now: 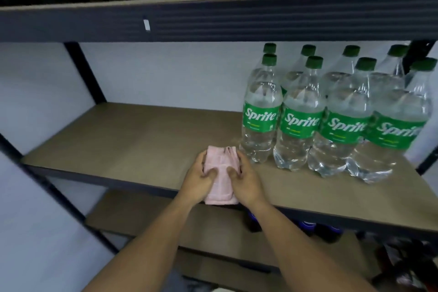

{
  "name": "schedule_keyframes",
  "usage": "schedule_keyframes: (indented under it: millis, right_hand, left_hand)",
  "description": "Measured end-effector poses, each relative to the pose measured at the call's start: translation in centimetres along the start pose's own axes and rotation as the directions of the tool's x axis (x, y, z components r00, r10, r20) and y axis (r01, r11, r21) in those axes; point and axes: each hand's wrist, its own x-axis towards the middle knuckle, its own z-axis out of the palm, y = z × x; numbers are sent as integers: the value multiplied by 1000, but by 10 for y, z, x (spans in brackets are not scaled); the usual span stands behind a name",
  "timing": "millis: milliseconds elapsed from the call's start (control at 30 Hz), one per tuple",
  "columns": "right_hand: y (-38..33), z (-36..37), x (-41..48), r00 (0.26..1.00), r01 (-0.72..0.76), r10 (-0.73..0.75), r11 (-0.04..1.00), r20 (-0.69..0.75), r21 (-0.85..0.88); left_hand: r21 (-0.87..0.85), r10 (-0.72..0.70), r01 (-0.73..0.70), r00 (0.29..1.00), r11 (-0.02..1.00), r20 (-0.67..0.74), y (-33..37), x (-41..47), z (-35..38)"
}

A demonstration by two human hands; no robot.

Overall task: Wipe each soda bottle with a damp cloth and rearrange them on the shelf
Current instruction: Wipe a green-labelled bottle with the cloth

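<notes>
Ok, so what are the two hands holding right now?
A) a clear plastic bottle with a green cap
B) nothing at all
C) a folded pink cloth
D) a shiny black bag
C: the left hand and the right hand both grip the folded pink cloth over the front of the brown shelf board, while the clear green-capped Sprite bottles stand apart to its right.
</notes>
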Motion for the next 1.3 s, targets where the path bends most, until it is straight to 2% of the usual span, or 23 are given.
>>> schedule_keyframes:
  millis: [233, 533, 600, 667, 733, 833, 900, 1033, 1100, 1200, 1300]
  right_hand:
    - [-3, 6, 5, 999, -33, 32, 998, -6, -59]
    - [-14, 37, 43, 994, -28, 8, 984, -112, -178]
    - [-19, 43, 45, 983, -46, 2, 971, -186, -233]
    - [-23, 47, 43, 945, -92, 2, 961, -326, -260]
    - [-25, 49, 34, 888, -116, 3, 969, -460, -217]
    - [-28, 42, 22, 776, -115, 12, 986, -631, -123]
    - [-33, 26, 21, 697, -68, 3, 996, -717, -62]
    - [-56, -9, 30, 593, 51, -65, 998, -803, -44]
    - [-68, -23, 34, 606, 60, -74, 997, -792, -47]
    - [-80, -32, 30, 684, 45, -32, 999, -729, -2]
    - [-84, -36, 20, 731, 55, 8, 996, -682, 71]
  left_hand:
    - [-17, 13, -13, 1000, 1000, -5, -3, 11, -3]
    - [57, 138, -148, 979, 987, 149, -21, 73, -38]
    - [98, 153, -175, 968, 980, 200, -26, 88, -47]
    - [161, 135, -183, 954, 970, 268, -28, 102, -54]
    - [250, 131, -219, 937, 943, 324, -27, 116, -61]
    - [378, 155, -254, 950, 890, 272, -15, 130, -66]
    - [321, 207, -283, 946, 904, 250, 2, 135, -59]
    - [95, 295, -352, 880, 931, 372, 54, 135, -26]
    - [-19, 308, -336, 837, 942, 452, 78, 135, -7]
    - [-102, 305, -299, 782, 949, 544, 99, 134, 13]
    - [-124, 316, -299, 775, 946, 548, 102, 133, 16]
